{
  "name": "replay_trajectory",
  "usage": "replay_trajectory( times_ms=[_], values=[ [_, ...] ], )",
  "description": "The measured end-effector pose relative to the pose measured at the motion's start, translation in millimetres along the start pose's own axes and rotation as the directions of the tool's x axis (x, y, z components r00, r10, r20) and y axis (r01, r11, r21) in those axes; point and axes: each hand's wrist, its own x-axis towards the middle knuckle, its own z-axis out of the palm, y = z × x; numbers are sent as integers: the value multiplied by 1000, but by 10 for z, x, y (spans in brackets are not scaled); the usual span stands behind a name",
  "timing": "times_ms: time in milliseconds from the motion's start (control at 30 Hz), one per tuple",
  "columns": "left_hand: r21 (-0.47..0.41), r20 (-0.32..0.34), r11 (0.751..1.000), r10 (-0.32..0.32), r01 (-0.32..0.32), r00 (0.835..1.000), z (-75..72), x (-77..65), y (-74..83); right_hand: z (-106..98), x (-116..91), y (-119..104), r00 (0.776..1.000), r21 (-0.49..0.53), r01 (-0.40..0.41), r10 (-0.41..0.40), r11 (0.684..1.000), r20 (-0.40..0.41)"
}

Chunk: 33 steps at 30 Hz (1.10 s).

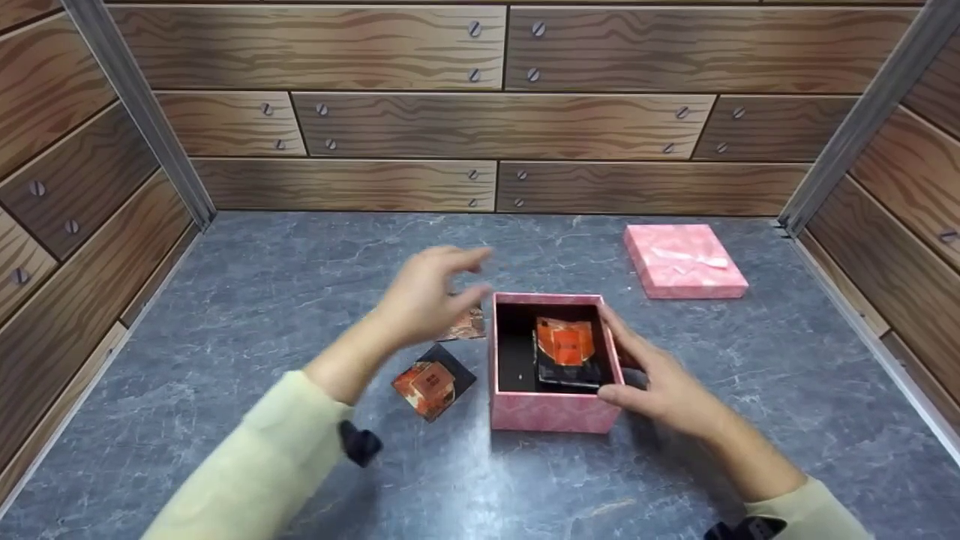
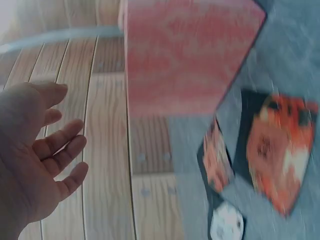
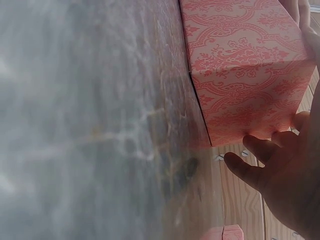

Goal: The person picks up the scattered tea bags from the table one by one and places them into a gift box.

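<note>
An uncovered pink gift box (image 1: 551, 414) with a dark inside stands on the table. In it lies a black packet with an orange design (image 1: 566, 346), toward the right; whether others lie beneath cannot be seen. My right hand (image 1: 664, 386) holds the box's right side, thumb at the near corner and fingers against the outer wall (image 3: 250, 107). My left hand (image 1: 424, 300) hovers left of the box, fingers apart and holding nothing. Below it, an orange and black packet (image 1: 433, 381) lies on the table. Another packet (image 1: 466, 324) is partly hidden behind that hand.
The pink lid with a bow (image 1: 681, 261) lies at the back right, apart from the box. In the left wrist view, a dark piece with a white patch (image 2: 227, 225) lies beyond the packets. Wood-patterned walls (image 1: 495, 124) bound the grey marbled tabletop (image 1: 315, 255).
</note>
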Motion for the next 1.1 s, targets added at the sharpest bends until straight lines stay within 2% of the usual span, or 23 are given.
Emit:
replay_trajectory(
  times_ms=[167,267,400,567,700,867,1100],
  values=[
    [-84,-109,994,-78,69,991,-258,-117,-355,-3,8,2,1000,8,-20,20,1000,8],
    [-117,-126,982,-159,145,979,-356,-164,-565,-12,3,-3,999,15,-33,33,999,9],
    [-156,-137,967,-222,200,965,-401,-218,-844,-15,-4,-8,999,5,-38,37,999,4],
    [-214,-116,944,-281,252,953,-350,-283,-1147,-5,-5,-19,999,-3,-40,40,999,5],
    [-253,-83,923,-319,289,944,-275,-312,-1321,-8,-6,-32,999,-9,-50,50,999,4],
    [-272,-35,901,-361,338,932,-179,-323,-1482,-11,-8,-36,999,-20,-52,52,998,-3],
    [-284,2,878,-400,384,916,-44,-337,-1626,5,-11,-19,998,-10,-70,70,997,-4]
  ],
)
